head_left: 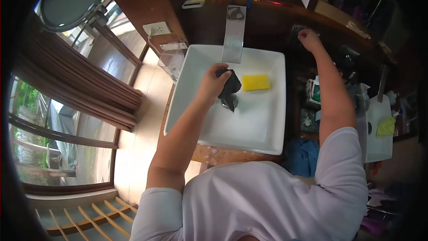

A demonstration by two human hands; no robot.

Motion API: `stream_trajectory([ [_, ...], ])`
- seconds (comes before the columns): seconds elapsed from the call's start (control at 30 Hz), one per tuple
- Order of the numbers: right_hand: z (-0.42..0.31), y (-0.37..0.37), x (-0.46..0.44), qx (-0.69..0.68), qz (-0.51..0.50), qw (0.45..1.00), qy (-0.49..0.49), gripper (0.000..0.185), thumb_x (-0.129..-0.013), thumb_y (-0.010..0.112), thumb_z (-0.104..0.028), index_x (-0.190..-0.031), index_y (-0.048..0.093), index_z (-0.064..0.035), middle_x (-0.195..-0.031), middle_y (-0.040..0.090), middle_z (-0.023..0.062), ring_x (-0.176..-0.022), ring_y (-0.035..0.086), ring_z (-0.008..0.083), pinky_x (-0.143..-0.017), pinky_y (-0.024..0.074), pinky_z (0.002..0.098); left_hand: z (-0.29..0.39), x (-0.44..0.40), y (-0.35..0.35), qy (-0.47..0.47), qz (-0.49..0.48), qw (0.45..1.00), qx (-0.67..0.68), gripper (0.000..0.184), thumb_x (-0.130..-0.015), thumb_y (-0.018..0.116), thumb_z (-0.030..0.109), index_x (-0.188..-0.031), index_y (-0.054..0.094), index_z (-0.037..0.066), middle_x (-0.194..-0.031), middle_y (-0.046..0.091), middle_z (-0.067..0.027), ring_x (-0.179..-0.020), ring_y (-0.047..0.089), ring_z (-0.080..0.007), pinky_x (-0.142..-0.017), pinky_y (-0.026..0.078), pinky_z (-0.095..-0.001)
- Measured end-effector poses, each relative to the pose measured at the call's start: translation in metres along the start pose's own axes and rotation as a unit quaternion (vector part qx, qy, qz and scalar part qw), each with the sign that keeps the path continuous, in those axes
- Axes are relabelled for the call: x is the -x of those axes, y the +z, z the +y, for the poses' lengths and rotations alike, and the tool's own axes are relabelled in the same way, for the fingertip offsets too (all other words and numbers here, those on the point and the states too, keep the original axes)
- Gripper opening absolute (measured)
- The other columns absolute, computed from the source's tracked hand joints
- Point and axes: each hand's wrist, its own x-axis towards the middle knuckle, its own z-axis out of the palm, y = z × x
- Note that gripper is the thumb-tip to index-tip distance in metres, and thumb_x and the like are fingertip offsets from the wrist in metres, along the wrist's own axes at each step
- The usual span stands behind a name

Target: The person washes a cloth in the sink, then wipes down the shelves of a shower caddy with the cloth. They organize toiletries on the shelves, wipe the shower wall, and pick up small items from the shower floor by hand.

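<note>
Left hand: (213, 81) is closing thumb and fingers on the upper part of a black cloth, (229, 85) pinching it above the sink. (254, 127)
Black cloth: is hanging from that grip, bunched at the top, its lower end narrowing to a point over the drain (236, 101) and partly covering it from view.
Right hand: (309, 41) is curling its fingers, thumb and forefinger lying near each other, at the dark back of the counter; whether it is gripping anything I cannot tell.
Dark thing: (297, 30) is sitting right by the right fingertips; too dim to name, and contact is not showing clearly.
Sponge: (256, 82) is lying flat in the sink, yellow, just right of the black cloth and apart from it.
Spout: (234, 35) is jutting over the sink's back rim, its end standing just beyond the left hand.
Blue cloth: (302, 157) is lying near the sink's front right corner.
</note>
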Motion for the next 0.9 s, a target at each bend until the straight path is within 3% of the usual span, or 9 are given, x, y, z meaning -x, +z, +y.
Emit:
stream_trajectory([
  [0.1,0.007,0.019,0.004,0.003,0.085,0.996,0.001,0.032,-0.075,0.062,-0.020,-0.104,0.056,-0.0078,-0.114,0.049,0.0188,-0.100,0.052,0.0328,-0.084,0.0438,0.0384,-0.019,-0.021,0.003,-0.056,-0.005,0.998,0.036,0.028,-0.080,0.060,0.011,-0.105,0.053,0.002,-0.096,0.056,-0.0104,-0.084,0.056,-0.0165,-0.071,0.047,-0.0268],
  [0.2,-0.004,0.011,0.018,-0.004,0.323,0.945,-0.047,0.027,-0.074,0.062,-0.021,-0.094,0.060,-0.0028,-0.112,0.052,0.0181,-0.101,0.052,0.0338,-0.086,0.0434,0.0392,-0.035,-0.036,0.012,-0.107,-0.002,0.990,0.093,0.027,-0.081,0.059,0.009,-0.105,0.051,0.000,-0.095,0.055,-0.0100,-0.085,0.056,-0.0169,-0.072,0.048,-0.0279],
  [0.3,0.012,0.003,0.010,0.098,0.216,0.969,-0.071,0.027,-0.074,0.062,-0.020,-0.096,0.060,-0.0037,-0.105,0.055,0.0172,-0.102,0.052,0.0335,-0.088,0.0422,0.0388,-0.049,-0.045,0.016,-0.126,0.009,0.986,0.112,0.027,-0.081,0.059,0.009,-0.105,0.051,0.001,-0.093,0.056,-0.0098,-0.084,0.057,-0.0174,-0.071,0.049,-0.0290],
  [0.33,0.008,0.006,0.012,0.071,0.170,0.983,-0.023,0.026,-0.074,0.061,-0.020,-0.095,0.060,-0.0042,-0.104,0.054,0.0167,-0.101,0.052,0.0335,-0.089,0.0417,0.0383,-0.054,-0.048,0.013,-0.130,0.013,0.985,0.112,0.026,-0.081,0.059,0.009,-0.105,0.051,0.001,-0.093,0.056,-0.0097,-0.084,0.057,-0.0174,-0.070,0.049,-0.0290],
  [0.63,-0.004,0.017,0.011,0.107,0.221,0.969,0.017,0.019,-0.078,0.059,-0.020,-0.091,0.060,-0.0059,-0.101,0.057,0.0166,-0.097,0.054,0.0343,-0.084,0.0433,0.0381,-0.062,-0.059,0.012,-0.129,-0.012,0.988,0.088,0.025,-0.079,0.060,0.013,-0.102,0.056,0.005,-0.089,0.059,-0.0082,-0.075,0.054,-0.0148,-0.064,0.044,-0.0259],
  [0.73,0.013,0.017,0.005,0.047,0.265,0.962,0.045,0.017,-0.081,0.055,-0.015,-0.095,0.060,-0.0073,-0.098,0.059,0.0163,-0.093,0.056,0.0331,-0.082,0.0439,0.0369,-0.057,-0.052,0.013,-0.126,-0.021,0.984,0.126,0.023,-0.081,0.059,0.011,-0.102,0.055,0.003,-0.089,0.058,-0.0085,-0.076,0.054,-0.0149,-0.065,0.045,-0.0259],
  [0.9,0.030,0.009,-0.003,-0.001,0.218,0.975,0.034,0.018,-0.083,0.052,-0.011,-0.099,0.060,-0.0095,-0.082,0.062,0.0135,-0.074,0.061,0.0258,-0.067,0.0474,0.0350,-0.055,-0.044,0.015,-0.136,-0.041,0.970,0.195,0.019,-0.082,0.056,0.006,-0.100,0.053,0.002,-0.089,0.057,-0.0077,-0.079,0.057,-0.0158,-0.067,0.048,-0.0270],
])
